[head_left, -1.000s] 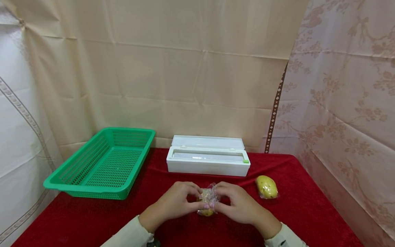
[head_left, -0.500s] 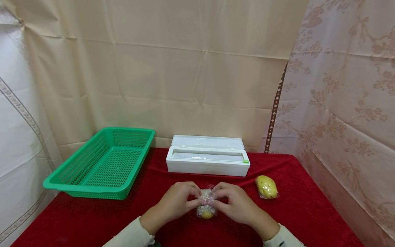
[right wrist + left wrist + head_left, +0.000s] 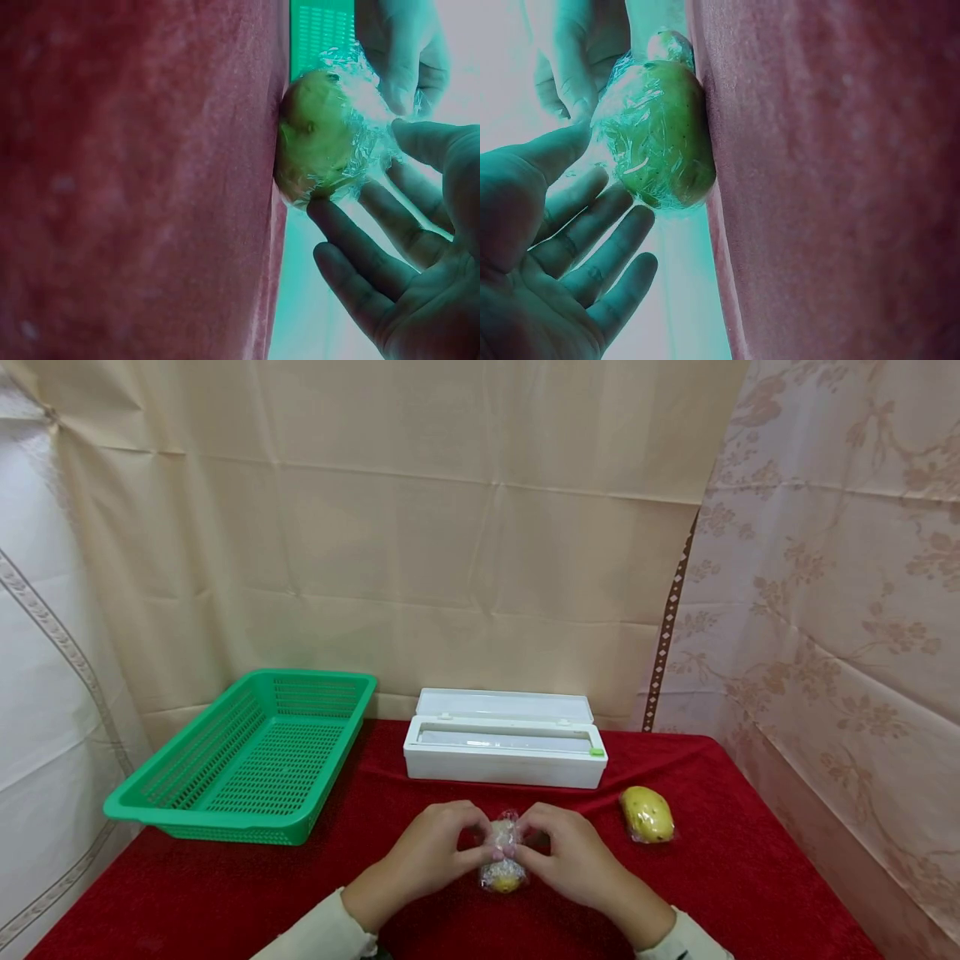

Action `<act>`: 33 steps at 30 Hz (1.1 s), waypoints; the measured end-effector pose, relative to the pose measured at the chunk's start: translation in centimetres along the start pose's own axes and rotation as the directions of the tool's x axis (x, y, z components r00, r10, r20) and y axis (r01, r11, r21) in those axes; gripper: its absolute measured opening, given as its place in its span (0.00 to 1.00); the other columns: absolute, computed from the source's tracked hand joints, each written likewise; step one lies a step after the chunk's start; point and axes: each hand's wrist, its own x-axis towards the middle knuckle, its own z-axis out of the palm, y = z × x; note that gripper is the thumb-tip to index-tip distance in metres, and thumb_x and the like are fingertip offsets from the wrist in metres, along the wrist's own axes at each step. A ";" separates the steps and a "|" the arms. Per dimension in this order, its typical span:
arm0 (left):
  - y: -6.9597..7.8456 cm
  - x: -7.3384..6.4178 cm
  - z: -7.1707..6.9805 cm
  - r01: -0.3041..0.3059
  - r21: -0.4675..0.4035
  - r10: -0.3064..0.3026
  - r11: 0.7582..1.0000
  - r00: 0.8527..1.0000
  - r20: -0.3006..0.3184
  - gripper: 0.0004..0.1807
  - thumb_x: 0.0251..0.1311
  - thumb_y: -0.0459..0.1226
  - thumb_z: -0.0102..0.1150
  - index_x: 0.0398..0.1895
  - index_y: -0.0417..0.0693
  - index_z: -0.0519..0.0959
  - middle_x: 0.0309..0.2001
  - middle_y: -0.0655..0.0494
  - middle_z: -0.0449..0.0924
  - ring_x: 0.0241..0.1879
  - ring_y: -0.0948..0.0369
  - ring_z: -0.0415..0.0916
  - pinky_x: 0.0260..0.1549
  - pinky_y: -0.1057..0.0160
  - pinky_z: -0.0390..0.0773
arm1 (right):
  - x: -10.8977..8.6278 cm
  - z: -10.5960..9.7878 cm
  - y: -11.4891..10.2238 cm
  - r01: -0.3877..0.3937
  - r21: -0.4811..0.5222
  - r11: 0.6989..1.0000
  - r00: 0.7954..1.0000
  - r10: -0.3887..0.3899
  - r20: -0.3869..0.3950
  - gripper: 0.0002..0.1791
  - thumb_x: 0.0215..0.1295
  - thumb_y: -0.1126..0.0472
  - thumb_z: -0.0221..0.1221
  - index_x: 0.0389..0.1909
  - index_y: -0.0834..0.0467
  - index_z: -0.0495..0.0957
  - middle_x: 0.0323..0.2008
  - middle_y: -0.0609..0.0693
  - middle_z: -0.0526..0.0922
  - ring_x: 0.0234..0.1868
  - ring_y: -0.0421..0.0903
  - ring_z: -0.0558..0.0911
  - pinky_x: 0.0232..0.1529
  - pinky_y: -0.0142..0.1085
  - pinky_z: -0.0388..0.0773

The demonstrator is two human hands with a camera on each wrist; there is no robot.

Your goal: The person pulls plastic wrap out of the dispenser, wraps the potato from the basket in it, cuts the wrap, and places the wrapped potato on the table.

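Note:
A yellow potato [image 3: 505, 884] in crinkled cling film rests on the red cloth between both hands. My left hand [image 3: 435, 845] is at its left side, thumb and index finger pinching the bunched cling film [image 3: 369, 127] on top. From the right, my right hand [image 3: 568, 852] pinches the same film, and the two thumb tips meet over it. In the wrist views the other fingers of each hand spread beside the potato, their tips close to its wrapped ends. A second potato [image 3: 647, 814], smoothly wrapped, lies to the right of my right hand.
Behind the hands stands a white cling film dispenser [image 3: 506, 766], its lid raised and a green slider [image 3: 597, 752] at its right end. A green plastic basket [image 3: 318, 817] sits at the left. Beige curtain [image 3: 450, 568] hangs behind the table.
The bunched film has been pressed lower over the potato, and more of its wrapped near end shows. Both hands have shifted only slightly. The second potato, dispenser and basket stay put.

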 end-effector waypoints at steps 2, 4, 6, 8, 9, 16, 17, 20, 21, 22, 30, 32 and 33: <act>0.1 0.0 -0.1 0.015 -0.014 -0.015 1.000 1.000 0.006 0.09 0.59 0.50 0.74 0.38 0.63 0.85 0.36 0.74 0.82 0.39 0.68 0.81 0.45 0.64 0.81 | 0.0 0.0 -0.1 -0.035 0.008 0.999 0.999 0.035 0.008 0.11 0.64 0.52 0.72 0.39 0.39 0.77 0.38 0.32 0.83 0.41 0.36 0.85 0.42 0.34 0.83; 0.1 0.0 -0.2 0.019 -0.029 -0.019 0.999 1.000 0.007 0.10 0.60 0.49 0.74 0.41 0.62 0.85 0.37 0.73 0.83 0.40 0.67 0.81 0.45 0.64 0.81 | 0.0 0.0 -0.2 -0.063 0.026 0.998 0.998 0.062 0.015 0.14 0.64 0.54 0.72 0.40 0.41 0.74 0.39 0.34 0.83 0.40 0.37 0.86 0.41 0.33 0.83; 0.2 0.0 -0.3 0.017 -0.046 -0.017 0.999 1.000 0.004 0.10 0.61 0.47 0.74 0.43 0.60 0.84 0.37 0.71 0.84 0.41 0.66 0.82 0.46 0.63 0.82 | 0.0 -0.1 -0.2 -0.070 0.036 0.997 0.997 0.069 0.017 0.16 0.64 0.56 0.72 0.40 0.42 0.72 0.39 0.35 0.83 0.40 0.38 0.87 0.41 0.33 0.83; 0.2 -0.1 -0.3 0.017 -0.063 -0.017 0.998 1.000 0.002 0.11 0.62 0.46 0.73 0.45 0.58 0.83 0.38 0.70 0.84 0.41 0.65 0.83 0.45 0.63 0.83 | 0.0 -0.1 -0.2 -0.063 0.029 0.998 0.998 0.062 0.007 0.17 0.63 0.56 0.72 0.39 0.43 0.71 0.36 0.36 0.82 0.39 0.39 0.86 0.39 0.33 0.82; 0.2 -0.1 -0.4 0.019 -0.071 -0.019 0.997 1.000 0.002 0.12 0.63 0.45 0.72 0.46 0.58 0.82 0.38 0.69 0.84 0.41 0.65 0.83 0.44 0.64 0.83 | 0.0 -0.1 -0.2 -0.058 0.023 0.998 0.998 0.058 0.000 0.17 0.63 0.56 0.72 0.38 0.43 0.70 0.34 0.37 0.82 0.37 0.40 0.85 0.38 0.32 0.81; 0.1 -0.2 -0.4 0.026 -0.076 -0.025 0.997 1.000 0.006 0.14 0.64 0.45 0.72 0.46 0.59 0.77 0.39 0.67 0.84 0.41 0.63 0.83 0.41 0.67 0.81 | 0.0 -0.3 0.1 -0.022 0.002 1.000 1.000 0.022 -0.010 0.18 0.63 0.50 0.72 0.31 0.45 0.69 0.27 0.36 0.74 0.30 0.38 0.75 0.31 0.30 0.74; 0.1 -0.2 -0.5 0.026 -0.076 -0.025 0.997 1.000 0.009 0.14 0.64 0.46 0.72 0.46 0.59 0.76 0.39 0.67 0.84 0.42 0.63 0.84 0.41 0.67 0.82 | 0.0 -0.4 0.1 -0.017 0.011 1.000 1.000 0.017 -0.002 0.16 0.64 0.50 0.72 0.32 0.43 0.70 0.28 0.35 0.75 0.31 0.38 0.75 0.32 0.31 0.75; 0.1 -0.2 -0.5 0.031 -0.083 -0.029 0.996 0.999 0.024 0.14 0.63 0.47 0.72 0.46 0.61 0.77 0.41 0.67 0.84 0.43 0.63 0.84 0.43 0.66 0.83 | 0.0 -0.6 0.1 -0.016 0.048 0.999 0.999 0.014 0.032 0.12 0.65 0.50 0.70 0.33 0.39 0.73 0.31 0.33 0.78 0.34 0.37 0.78 0.37 0.35 0.79; 0.1 -0.2 -0.5 0.032 -0.089 -0.029 0.996 0.999 0.029 0.14 0.63 0.48 0.71 0.46 0.62 0.77 0.41 0.67 0.85 0.43 0.63 0.84 0.43 0.65 0.83 | 0.0 -0.6 0.1 -0.017 0.056 0.998 0.999 0.015 0.042 0.11 0.66 0.49 0.69 0.33 0.38 0.74 0.32 0.33 0.79 0.35 0.37 0.78 0.38 0.36 0.80; 0.1 -0.2 -0.6 0.032 -0.096 -0.029 0.995 0.999 0.033 0.14 0.63 0.48 0.71 0.46 0.62 0.77 0.42 0.67 0.85 0.44 0.63 0.84 0.44 0.64 0.84 | 0.0 -0.6 0.1 -0.019 0.065 0.998 0.999 0.016 0.051 0.10 0.67 0.49 0.69 0.34 0.37 0.74 0.33 0.33 0.79 0.37 0.37 0.79 0.40 0.37 0.81; -0.2 -0.2 -0.6 0.006 -0.156 0.001 0.988 0.999 0.042 0.13 0.65 0.50 0.69 0.47 0.60 0.78 0.42 0.69 0.85 0.45 0.64 0.84 0.45 0.59 0.85 | 0.1 -0.9 0.0 -0.008 0.105 0.994 1.000 0.006 0.022 0.16 0.64 0.53 0.72 0.33 0.43 0.70 0.38 0.38 0.80 0.43 0.43 0.81 0.46 0.39 0.81; -0.3 -0.2 -0.6 0.010 -0.168 -0.002 0.986 0.999 0.049 0.12 0.66 0.49 0.69 0.47 0.60 0.79 0.42 0.69 0.85 0.45 0.64 0.84 0.46 0.59 0.85 | 0.1 -1.0 0.0 0.034 0.122 0.992 0.999 -0.034 -0.004 0.19 0.61 0.58 0.74 0.32 0.46 0.69 0.42 0.42 0.80 0.46 0.41 0.81 0.49 0.38 0.81; -0.3 -0.1 -0.6 0.013 -0.171 -0.005 0.985 0.999 0.053 0.11 0.66 0.48 0.69 0.47 0.60 0.79 0.42 0.70 0.85 0.46 0.65 0.84 0.47 0.59 0.85 | 0.1 -0.9 0.0 0.059 0.123 0.991 0.998 -0.058 -0.016 0.20 0.60 0.59 0.74 0.31 0.47 0.69 0.43 0.44 0.81 0.47 0.40 0.80 0.50 0.37 0.81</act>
